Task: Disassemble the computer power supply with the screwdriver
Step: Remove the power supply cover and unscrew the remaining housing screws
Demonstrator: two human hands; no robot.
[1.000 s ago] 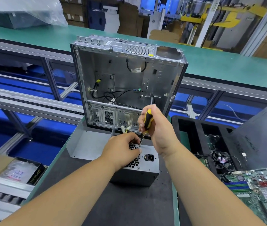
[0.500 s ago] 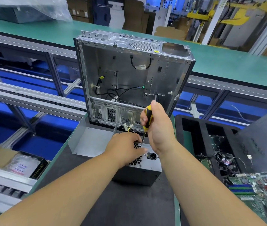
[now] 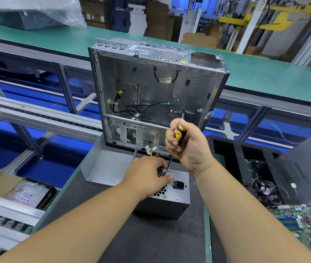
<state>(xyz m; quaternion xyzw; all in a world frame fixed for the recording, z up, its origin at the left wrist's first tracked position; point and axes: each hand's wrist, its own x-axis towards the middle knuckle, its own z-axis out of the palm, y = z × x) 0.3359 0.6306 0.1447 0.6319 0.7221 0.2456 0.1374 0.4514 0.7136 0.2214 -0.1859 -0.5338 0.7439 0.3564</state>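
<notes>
Worker tackles a power supply [image 3: 171, 198] screw

Right hand [image 3: 187, 147] grips the near-upright screwdriver [image 3: 175, 143], tip at the casing's 12 o'clock edge; left hand [image 3: 147, 173], just at 9 o'clock, presses the unit onto the surface [image 3: 113, 234].

An emptied computer case [image 3: 156, 92] is stood upright at the back of the dark mat [image 3: 151, 236], open side facing the camera, with a few loose cables left inside. A bent grey metal panel [image 3: 107, 164] is propped just in front of it. Off to the right, a black tray [image 3: 226, 149] is loaded with a small fan [image 3: 264, 190], and a green motherboard [image 3: 306, 221] is seen beside it. A boxed item [image 3: 27, 194] is parked lower left.
</notes>
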